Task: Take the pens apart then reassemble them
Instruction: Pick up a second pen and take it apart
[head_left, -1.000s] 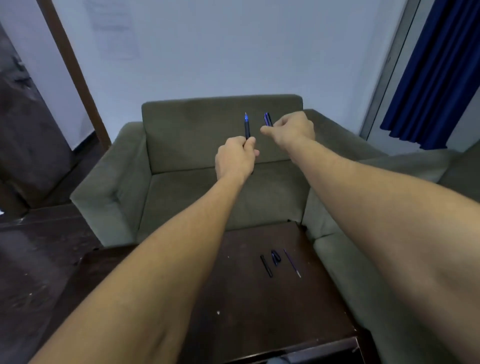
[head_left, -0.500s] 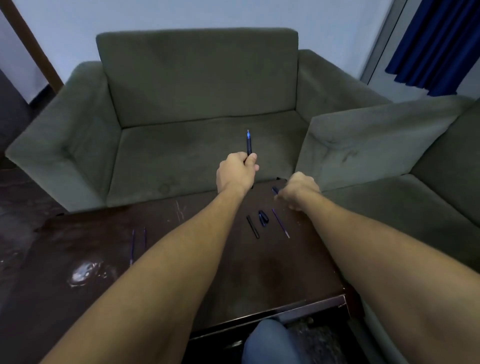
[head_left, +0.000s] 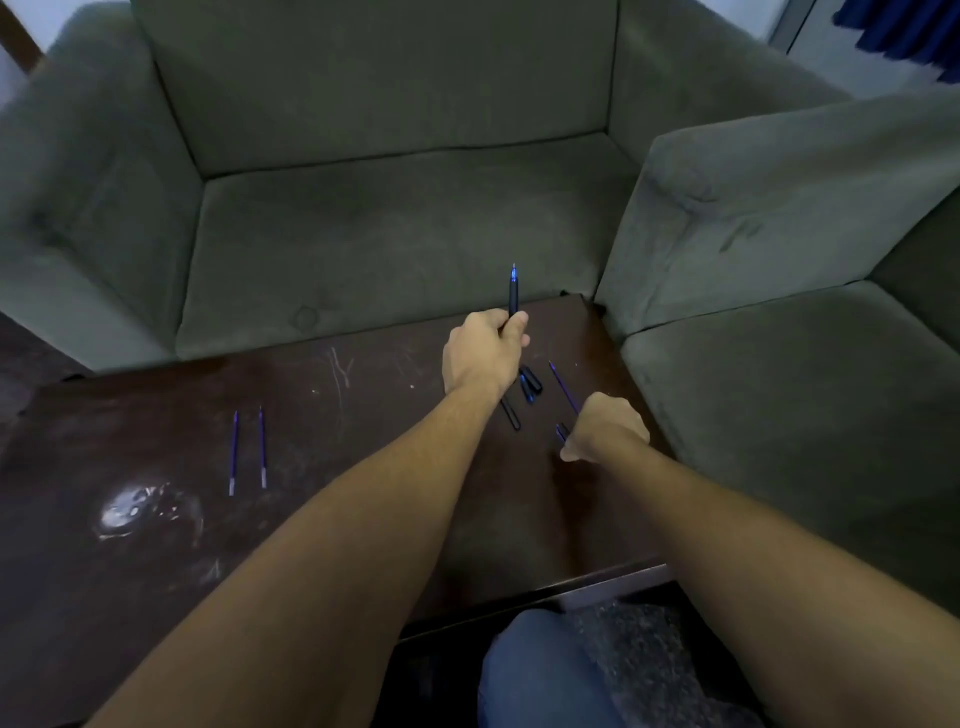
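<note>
My left hand (head_left: 485, 353) grips a black pen (head_left: 514, 291) upright, its blue tip pointing up, above the far side of the dark wooden table (head_left: 363, 493). My right hand (head_left: 608, 431) is low over the table with fingers closed on a small dark blue pen cap (head_left: 560, 432), only partly visible. Between the hands lie two dark caps (head_left: 530, 382), a black barrel piece (head_left: 510, 413) and a thin blue refill (head_left: 563, 387). Two more blue refills (head_left: 248, 449) lie side by side at the table's left.
A grey-green sofa (head_left: 395, 218) wraps the table's far and right sides, its arm (head_left: 753, 208) close to my right hand. A shiny wet-looking patch (head_left: 130, 512) marks the table's left. My knee in blue jeans (head_left: 540, 670) shows below the table's near edge.
My view tilted down from the sofa back to the table. My right hand dropped from beside the left hand down to the table surface near the loose parts. The left hand kept the pen upright.
</note>
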